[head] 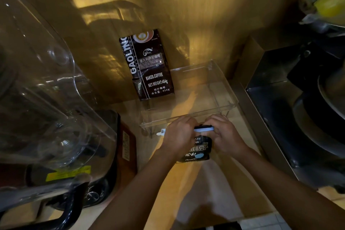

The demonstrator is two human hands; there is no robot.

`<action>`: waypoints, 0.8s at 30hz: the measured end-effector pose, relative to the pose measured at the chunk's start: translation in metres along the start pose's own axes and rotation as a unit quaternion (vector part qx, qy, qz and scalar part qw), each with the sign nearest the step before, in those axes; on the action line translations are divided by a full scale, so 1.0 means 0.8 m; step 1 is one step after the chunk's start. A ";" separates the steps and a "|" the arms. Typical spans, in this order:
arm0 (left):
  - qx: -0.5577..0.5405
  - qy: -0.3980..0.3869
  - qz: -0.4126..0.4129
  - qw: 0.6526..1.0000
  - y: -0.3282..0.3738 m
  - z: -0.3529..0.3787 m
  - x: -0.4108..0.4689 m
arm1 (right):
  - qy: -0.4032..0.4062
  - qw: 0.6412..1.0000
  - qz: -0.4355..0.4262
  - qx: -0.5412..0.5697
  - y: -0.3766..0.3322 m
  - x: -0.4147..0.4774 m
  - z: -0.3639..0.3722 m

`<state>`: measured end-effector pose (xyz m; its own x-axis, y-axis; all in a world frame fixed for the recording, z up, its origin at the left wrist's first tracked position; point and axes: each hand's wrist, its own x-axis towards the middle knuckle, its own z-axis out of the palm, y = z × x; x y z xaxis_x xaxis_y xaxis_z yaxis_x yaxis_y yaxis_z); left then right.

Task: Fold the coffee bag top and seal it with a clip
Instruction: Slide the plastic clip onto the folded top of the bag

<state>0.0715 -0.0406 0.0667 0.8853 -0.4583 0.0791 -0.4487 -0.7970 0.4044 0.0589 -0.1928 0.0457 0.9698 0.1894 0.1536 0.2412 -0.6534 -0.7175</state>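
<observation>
A small black coffee bag [197, 150] stands upright on the wooden counter, just in front of me. Across its top lies a long pale clip [204, 129], whose left end sticks out past my fingers. My left hand [179, 136] grips the bag's top and the clip from the left. My right hand [225, 134] holds the clip's right end and the bag top from the right. My fingers hide the fold of the bag top.
A larger black coffee bag [149, 65] leans against the back wall. A clear plastic tray [220, 89] sits right behind my hands. A blender with a clear cover [46, 99] fills the left. Dark pans and a steel surface [298, 108] are at the right.
</observation>
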 end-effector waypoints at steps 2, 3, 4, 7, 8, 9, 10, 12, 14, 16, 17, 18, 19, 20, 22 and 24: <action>-0.014 -0.012 -0.002 1.000 -0.007 -0.008 -0.002 | -0.004 1.000 0.003 0.009 -0.002 0.000 -0.003; -0.019 -0.018 -0.005 1.000 -0.013 -0.012 -0.003 | -0.004 1.000 0.007 0.011 -0.002 -0.001 -0.004; -0.023 -0.022 -0.014 0.999 -0.019 -0.017 -0.005 | -0.004 1.000 0.012 0.015 -0.002 -0.001 -0.005; -0.020 -0.022 -0.031 0.999 -0.031 -0.024 -0.009 | -0.010 1.000 0.011 0.023 -0.001 0.001 -0.007; -0.015 -0.022 -0.030 0.999 -0.031 -0.023 -0.011 | -0.014 1.000 0.008 0.025 -0.001 0.002 -0.006; -0.011 -0.019 -0.028 0.999 -0.030 -0.022 -0.012 | -0.019 0.999 0.009 0.027 0.000 0.003 -0.006; -0.008 -0.015 -0.026 1.000 -0.029 -0.020 -0.012 | -0.025 0.999 0.011 0.025 0.001 0.003 -0.007; -0.005 -0.007 -0.024 1.000 -0.027 -0.017 -0.014 | -0.034 0.999 0.004 -0.005 0.003 0.004 -0.009; -0.003 -0.003 -0.024 1.000 -0.027 -0.015 -0.015 | -0.045 0.996 -0.023 -0.074 0.003 0.005 -0.010; -0.004 -0.005 -0.021 1.000 -0.025 -0.013 -0.014 | -0.072 0.985 -0.067 -0.144 -0.002 0.010 -0.006; -0.006 -0.007 -0.019 1.000 -0.024 -0.012 -0.014 | -0.085 0.979 -0.084 -0.164 -0.007 0.014 -0.002; -0.011 -0.007 -0.020 1.000 -0.024 -0.011 -0.014 | -0.090 0.977 -0.092 -0.171 -0.012 0.017 0.002; -0.020 -0.005 -0.026 0.999 -0.024 -0.011 -0.014 | -0.089 0.977 -0.092 -0.171 -0.016 0.019 0.005; -0.033 -0.005 -0.035 0.999 -0.027 -0.012 -0.014 | -0.086 0.979 -0.087 -0.164 -0.017 0.020 0.007; -0.056 -0.007 -0.057 0.997 -0.034 -0.017 -0.016 | -0.081 0.985 -0.069 -0.136 -0.016 0.018 0.008; -0.065 -0.010 -0.081 0.995 -0.043 -0.024 -0.021 | -0.076 0.990 -0.041 -0.113 -0.013 0.015 0.004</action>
<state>0.0744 0.0019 0.0689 0.9412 -0.3376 -0.0145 -0.2802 -0.8037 0.5249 0.0679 -0.1812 0.0525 0.9342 0.3452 0.0899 0.3378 -0.7749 -0.5342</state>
